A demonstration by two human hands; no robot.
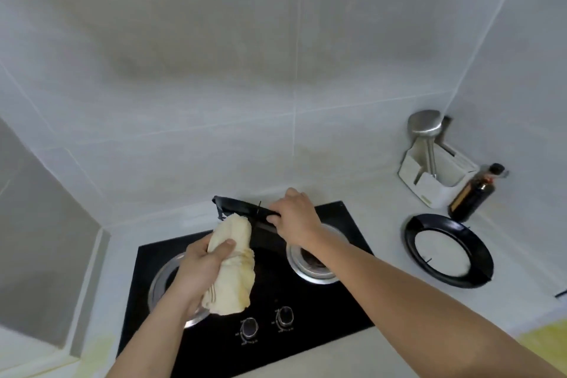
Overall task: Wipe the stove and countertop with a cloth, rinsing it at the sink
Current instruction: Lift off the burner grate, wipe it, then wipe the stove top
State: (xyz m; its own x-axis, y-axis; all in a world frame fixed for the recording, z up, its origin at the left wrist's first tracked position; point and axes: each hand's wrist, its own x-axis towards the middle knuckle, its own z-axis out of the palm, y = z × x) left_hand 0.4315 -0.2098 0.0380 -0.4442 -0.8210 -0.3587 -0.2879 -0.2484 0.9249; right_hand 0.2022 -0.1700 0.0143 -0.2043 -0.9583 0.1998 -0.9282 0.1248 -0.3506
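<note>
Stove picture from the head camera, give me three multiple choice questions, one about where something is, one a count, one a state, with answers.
1. Where does the second black ring lie?
A. on the countertop, right of the stove
B. on the left burner
C. in a sink

2. How many control knobs?
A. one
B. two
C. four

3. What does the left hand do?
A. lies flat
B. grips the cloth
C. turns a knob

Answers: 1 A, it rests beside the dark bottle. 2 B, left knob and right knob. 3 B, fingers wrap the cloth.

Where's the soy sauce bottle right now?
The dark sauce bottle stands on the countertop at the right of the head view, just in front of the white utensil holder and behind the black burner ring lying on the counter.
</note>
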